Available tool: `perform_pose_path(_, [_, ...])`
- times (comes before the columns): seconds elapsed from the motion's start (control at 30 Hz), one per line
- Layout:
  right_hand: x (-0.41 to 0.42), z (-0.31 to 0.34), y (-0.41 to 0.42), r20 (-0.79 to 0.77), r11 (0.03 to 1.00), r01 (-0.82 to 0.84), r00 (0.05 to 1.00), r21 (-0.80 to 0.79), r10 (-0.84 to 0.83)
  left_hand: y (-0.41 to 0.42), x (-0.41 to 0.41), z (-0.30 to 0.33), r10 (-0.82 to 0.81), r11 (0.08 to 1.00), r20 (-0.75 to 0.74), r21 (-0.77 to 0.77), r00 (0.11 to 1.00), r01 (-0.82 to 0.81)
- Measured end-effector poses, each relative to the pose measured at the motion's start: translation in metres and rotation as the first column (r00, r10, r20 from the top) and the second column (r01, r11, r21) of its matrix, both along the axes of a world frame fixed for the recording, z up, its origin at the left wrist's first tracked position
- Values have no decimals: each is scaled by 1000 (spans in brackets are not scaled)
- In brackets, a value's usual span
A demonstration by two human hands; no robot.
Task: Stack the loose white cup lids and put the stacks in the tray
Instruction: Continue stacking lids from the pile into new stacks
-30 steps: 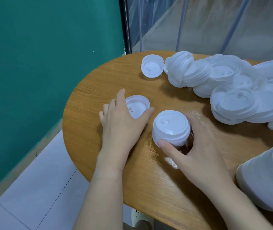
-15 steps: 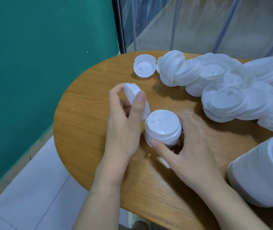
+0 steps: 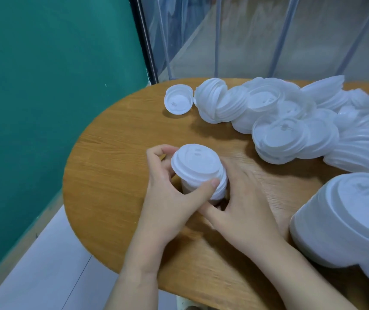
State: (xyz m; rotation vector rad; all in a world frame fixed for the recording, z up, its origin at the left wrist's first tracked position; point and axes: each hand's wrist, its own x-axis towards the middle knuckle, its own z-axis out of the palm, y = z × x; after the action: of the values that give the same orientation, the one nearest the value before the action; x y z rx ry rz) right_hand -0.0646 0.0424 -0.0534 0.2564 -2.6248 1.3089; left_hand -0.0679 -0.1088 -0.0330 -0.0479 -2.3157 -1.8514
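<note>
green wall (image 3: 44,97) fills the left side, and a clear curtain (image 3: 257,36) hangs behind the rounded wooden bench (image 3: 112,175) where i work. pale floor (image 3: 44,276) shows below the bench edge.

near the middle of the bench stands my short stack of white lids (image 3: 201,173). the top lid (image 3: 196,161) sits tilted on it, spout side up, its rim not yet level with the ones beneath. my left hand (image 3: 168,198) has its grip pinching that top lid: the thumb presses the near rim while the curled fingers hook the far left edge. my right hand (image 3: 244,202) wraps the lower part of the stack from the right side, thumb tucked under at the front, the fingers curled behind and mostly hidden by the lids.

at the far end of the bench a single lid (image 3: 178,101) lies upside down, hollow side up, just beside the loose pile of lids (image 3: 291,121) that spreads from there along the right half of the bench. many of those lie overlapped, some tipped on edge, some nested a few deep. close to me at the right edge sits a bigger stack of lids (image 3: 347,220), blurred because it is so near, with another rounded white shape touching it below; i cannot tell what that one is. no part of a tray can be made out from my seat.
</note>
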Motion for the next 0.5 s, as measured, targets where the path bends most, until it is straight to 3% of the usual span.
perform_pose_path(0.5, [-4,-6,-1,10,1000,15,1000,13,-15,-1,-1,-2,-80,989,46,-121,996,85])
